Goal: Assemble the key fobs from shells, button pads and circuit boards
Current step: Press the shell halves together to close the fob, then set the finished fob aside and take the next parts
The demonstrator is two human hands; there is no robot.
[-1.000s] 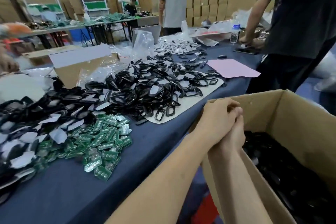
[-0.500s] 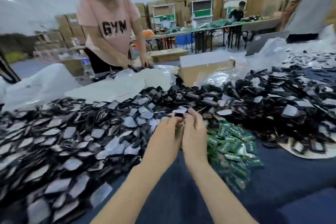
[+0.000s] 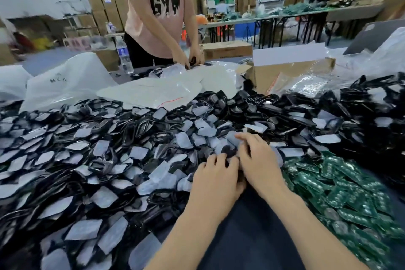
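Our left hand (image 3: 215, 178) and right hand (image 3: 259, 160) meet at the near edge of the shell pile (image 3: 109, 149) on the counter (image 3: 252, 237), fingers curled, pinching one dark shell (image 3: 227, 151) between them. We judge a shell is being picked out. The next move calls for one of the circuit boards (image 3: 341, 193) just to the right.

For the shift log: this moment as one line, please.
phase: picking parts | left hand, right hand: together at shell pile, grip blurred | circuit boards: heaped beside right hand
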